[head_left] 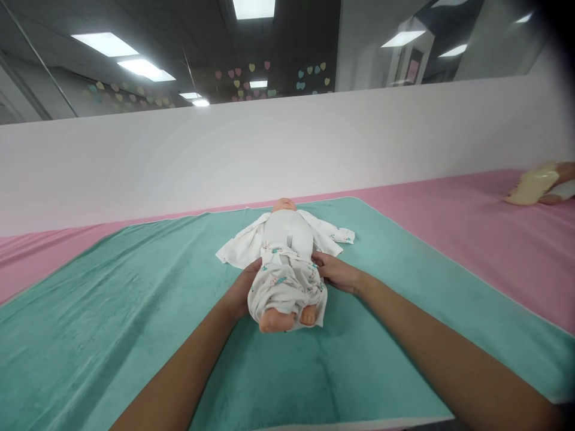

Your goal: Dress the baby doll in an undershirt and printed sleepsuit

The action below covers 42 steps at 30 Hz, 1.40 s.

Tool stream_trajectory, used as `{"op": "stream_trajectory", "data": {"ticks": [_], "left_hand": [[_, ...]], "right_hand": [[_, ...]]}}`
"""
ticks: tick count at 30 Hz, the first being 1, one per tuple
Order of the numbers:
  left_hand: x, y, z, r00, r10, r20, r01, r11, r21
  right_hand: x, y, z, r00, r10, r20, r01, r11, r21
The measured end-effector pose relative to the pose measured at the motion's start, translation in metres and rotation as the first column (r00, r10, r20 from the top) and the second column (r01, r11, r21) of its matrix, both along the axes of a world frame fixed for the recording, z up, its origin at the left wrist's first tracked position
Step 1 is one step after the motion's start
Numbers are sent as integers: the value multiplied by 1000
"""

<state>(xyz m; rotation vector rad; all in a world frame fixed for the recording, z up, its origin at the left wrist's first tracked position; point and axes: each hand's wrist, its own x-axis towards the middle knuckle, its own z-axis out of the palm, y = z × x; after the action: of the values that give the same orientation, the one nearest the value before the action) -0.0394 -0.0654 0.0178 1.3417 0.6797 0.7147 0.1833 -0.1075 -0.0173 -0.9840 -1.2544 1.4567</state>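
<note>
A baby doll lies on its back on a teal blanket, its feet towards me. Its torso is white, and a white long-sleeved top is spread out under it to both sides. White printed baby pants cover its hips and bunch around the legs, with the bare feet showing. My left hand is closed at the left side of the pants, its fingertips partly hidden by the cloth. My right hand pinches the pants at the right hip, near the waistband.
A pink cloth lies under the blanket and reaches the low white wall behind. At the far right edge is a cream-coloured object with skin-toned parts beside it, cut off by the frame. Dark glass with heart stickers rises above the wall.
</note>
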Motion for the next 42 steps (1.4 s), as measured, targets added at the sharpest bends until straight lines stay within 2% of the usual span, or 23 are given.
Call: {"op": "stream_trajectory", "data": {"ticks": [6,9,18,22,24,26,28,30,32,34,37,40,42], "left_hand": [[2,-4,-2,998,-45,48,48,997,-59],[2,-1,-5,994,-73,82,80,994,-73],[1,5,-6,978,190,81,-191,981,7],[0,9,-5,940,318,122,-320,947,-9],[-3,14,-6,950,284,131,-285,958,-12],[-9,18,-7,979,159,126,-160,987,-8],[-15,22,-7,994,20,105,-20,1000,-1],[-20,24,-5,996,-60,69,58,998,21],[-23,25,-4,998,-61,10,60,995,76],[-23,26,-3,996,-11,-86,25,985,172],[-18,24,-3,964,107,-244,-1,916,402],[-13,20,-2,922,208,-327,51,772,633],[-9,17,-3,912,233,-337,98,674,733]], "right_hand": [[2,4,-4,999,21,-33,-19,999,48],[1,4,-5,998,-7,-68,11,998,58],[-2,6,-6,983,-54,-173,65,996,55],[3,8,-4,960,-151,-235,179,979,102],[9,9,-2,941,-166,-294,213,967,137],[15,8,1,937,-143,-319,202,966,160],[20,5,5,949,-111,-295,168,970,174],[23,2,9,970,-74,-232,118,976,182],[24,0,13,988,-34,-152,62,981,184],[25,0,16,997,-39,-67,50,983,179],[26,0,19,985,-98,142,70,980,189],[27,0,24,902,-104,420,7,974,227],[24,-2,27,815,-199,545,12,945,327]]}}
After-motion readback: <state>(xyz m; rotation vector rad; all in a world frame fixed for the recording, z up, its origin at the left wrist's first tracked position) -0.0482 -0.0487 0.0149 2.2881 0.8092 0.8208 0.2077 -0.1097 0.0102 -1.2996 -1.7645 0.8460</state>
